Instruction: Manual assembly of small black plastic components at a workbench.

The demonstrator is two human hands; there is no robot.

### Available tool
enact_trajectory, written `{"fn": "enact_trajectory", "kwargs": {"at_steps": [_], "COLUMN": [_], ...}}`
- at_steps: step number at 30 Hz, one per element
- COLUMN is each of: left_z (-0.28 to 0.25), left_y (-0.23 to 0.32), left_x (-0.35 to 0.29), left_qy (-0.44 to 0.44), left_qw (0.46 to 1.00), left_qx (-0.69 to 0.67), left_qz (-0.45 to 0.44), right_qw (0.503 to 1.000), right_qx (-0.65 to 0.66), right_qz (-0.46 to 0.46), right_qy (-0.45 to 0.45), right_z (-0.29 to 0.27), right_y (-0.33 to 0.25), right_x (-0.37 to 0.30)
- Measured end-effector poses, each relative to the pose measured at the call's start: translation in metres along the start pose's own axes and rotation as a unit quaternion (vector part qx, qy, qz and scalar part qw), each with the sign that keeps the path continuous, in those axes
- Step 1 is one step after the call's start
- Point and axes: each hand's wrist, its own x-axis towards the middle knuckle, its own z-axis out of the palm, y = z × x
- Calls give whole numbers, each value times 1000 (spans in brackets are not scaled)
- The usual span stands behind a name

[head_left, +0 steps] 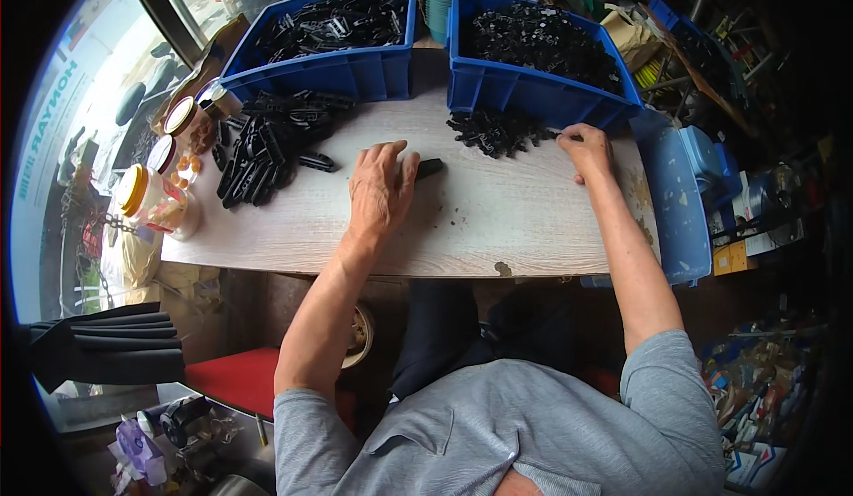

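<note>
My left hand [380, 187] is curled over a long black plastic piece [429, 169], whose end sticks out past the thumb on the tabletop. My right hand [586, 153] has its thumb and fingers pinched together at the right edge of a small heap of tiny black parts [494, 132]; what lies between the fingertips is too small to make out. To the left of my left hand, a pile of long black plastic pieces [267, 151] is spread on the table [498, 220], with one piece lying a little apart.
Two blue bins stand at the table's back: the left bin [355, 74] holds long black pieces, the right bin [533, 94] small black parts. Lidded jars [158, 201] line the left edge. A blue container [680, 220] stands beyond the right edge. A red seat [235, 380] is below left.
</note>
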Motion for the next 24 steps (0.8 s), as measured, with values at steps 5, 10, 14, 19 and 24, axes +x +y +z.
{"fn": "enact_trajectory", "kwargs": {"at_steps": [5,10,14,19,24], "left_z": [-7,-7,-4,-3,0], "left_y": [25,64,77,83,81], "left_x": [-36,-77,-82,-77,-79], "left_qy": [99,98,93,77,70], "left_qw": [977,928,969,978,973], "left_qx": [-144,-297,-218,-180,-200], "left_qz": [-121,-202,-76,-67,-90], "right_qw": [1000,1000,1000,998,998], "right_qx": [-8,-2,-15,-16,36], "right_qz": [-28,-13,-14,-49,-10], "right_qy": [-12,-22,-15,-22,-45], "right_z": [1,0,1,3,-6], "right_y": [10,9,7,12,20], "right_x": [4,4,3,6,5]}}
